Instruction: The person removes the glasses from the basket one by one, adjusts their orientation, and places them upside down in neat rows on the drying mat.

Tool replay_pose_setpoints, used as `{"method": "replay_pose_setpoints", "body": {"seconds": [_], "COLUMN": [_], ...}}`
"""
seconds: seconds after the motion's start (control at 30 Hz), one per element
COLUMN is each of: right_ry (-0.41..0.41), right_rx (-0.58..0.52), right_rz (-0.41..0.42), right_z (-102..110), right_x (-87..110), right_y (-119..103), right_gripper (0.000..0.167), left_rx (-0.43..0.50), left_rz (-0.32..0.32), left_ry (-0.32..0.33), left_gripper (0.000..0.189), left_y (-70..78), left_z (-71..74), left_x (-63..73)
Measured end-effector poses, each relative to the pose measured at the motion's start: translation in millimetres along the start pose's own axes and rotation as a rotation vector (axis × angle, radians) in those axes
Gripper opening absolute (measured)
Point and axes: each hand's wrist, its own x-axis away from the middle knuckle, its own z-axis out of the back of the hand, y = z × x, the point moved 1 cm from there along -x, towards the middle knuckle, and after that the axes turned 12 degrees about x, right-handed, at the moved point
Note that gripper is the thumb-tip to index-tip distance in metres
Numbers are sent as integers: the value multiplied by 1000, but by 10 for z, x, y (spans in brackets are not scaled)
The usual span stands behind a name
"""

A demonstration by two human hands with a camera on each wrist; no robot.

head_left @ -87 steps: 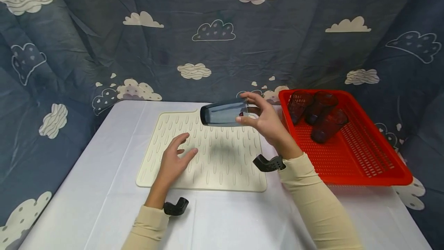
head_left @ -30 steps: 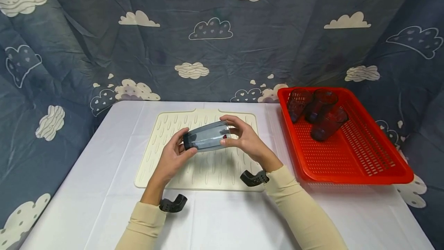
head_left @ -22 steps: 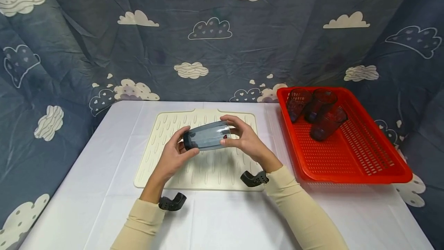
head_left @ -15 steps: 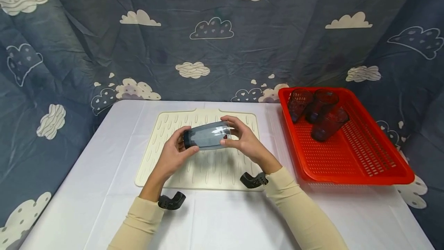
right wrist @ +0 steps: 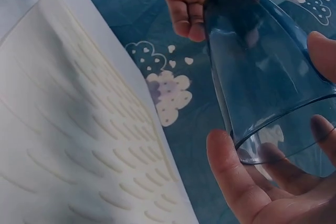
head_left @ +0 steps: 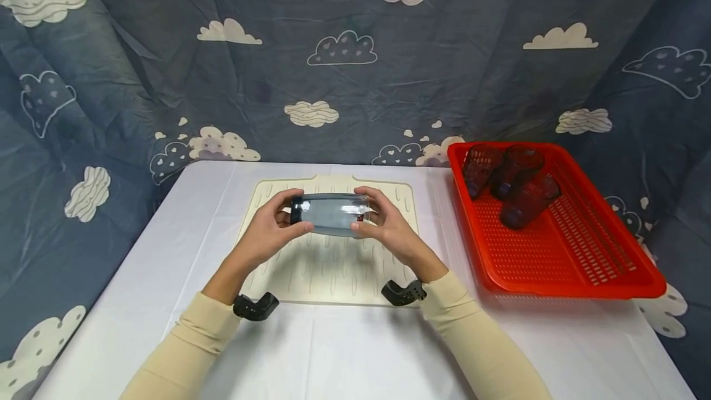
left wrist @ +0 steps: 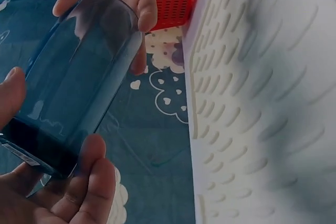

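Observation:
A clear blue drinking glass (head_left: 330, 213) lies sideways in the air over a cream ridged mat (head_left: 333, 276). My left hand (head_left: 268, 227) grips its dark thick base, thumb in front and fingers behind. At the rim end, my right hand (head_left: 390, 227) holds it between thumb and fingers. In the left wrist view a small printed label sits near the base of the glass (left wrist: 84, 72). The right wrist view shows the open mouth of the glass (right wrist: 262, 66) towards my right palm.
A red perforated basket (head_left: 566, 276) stands on the right of the white-covered table (head_left: 344, 350). Three more glasses lean inside its far left part, one of them a tilted glass (head_left: 528, 202). A dark cloud-patterned cloth (head_left: 266, 79) hangs behind.
The right hand has brought the glass left and down from near the basket. The left hand took hold of its base. Since then the base end has risen, so the glass lies nearly level.

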Motion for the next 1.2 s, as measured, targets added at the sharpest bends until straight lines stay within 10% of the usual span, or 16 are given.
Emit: {"method": "replay_pose_setpoints", "body": {"seconds": [0.83, 1.2], "right_ry": [32, 11], "right_rx": [-308, -74], "right_rz": [27, -3], "right_z": [4, 10], "right_x": [-20, -51], "right_y": [-63, -90], "right_gripper": [69, 102], "left_rx": [-310, -406], "left_rz": [25, 27], "left_ry": [-144, -137], "left_gripper": [64, 66], "left_y": [829, 1032], "left_z": [150, 305], "left_x": [-337, -355]}}
